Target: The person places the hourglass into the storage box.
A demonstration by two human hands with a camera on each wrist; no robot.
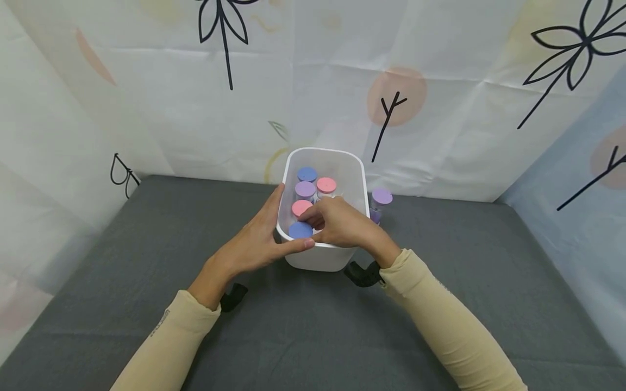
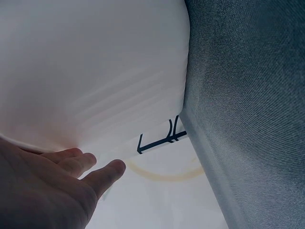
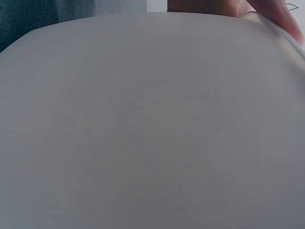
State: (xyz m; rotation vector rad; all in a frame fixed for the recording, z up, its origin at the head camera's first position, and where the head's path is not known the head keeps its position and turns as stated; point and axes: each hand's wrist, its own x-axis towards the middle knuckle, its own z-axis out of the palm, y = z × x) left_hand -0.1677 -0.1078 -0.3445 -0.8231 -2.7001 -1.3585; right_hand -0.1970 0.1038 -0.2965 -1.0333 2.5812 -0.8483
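A white plastic bin (image 1: 360,179) stands in the middle of the grey-covered table (image 1: 313,331). Inside it stand several small jars with blue (image 1: 307,174), purple (image 1: 305,189) and pink (image 1: 326,185) lids. My left hand (image 1: 256,245) braces the bin's near left corner, its straight fingers on the side wall (image 2: 95,71) and its thumb along the front. My right hand (image 1: 342,224) reaches over the near rim, fingers curled at the edge of a pink-lidded jar (image 1: 300,207). Whatever lies under that palm is hidden. The right wrist view is filled by the bin wall (image 3: 152,124).
One purple-lidded jar (image 1: 381,197) stands on the table just right of the bin. A blue-lidded jar (image 1: 299,231) sits in the bin's near left corner. Printed white curtains (image 1: 146,108) wall in the table at the back and both sides.
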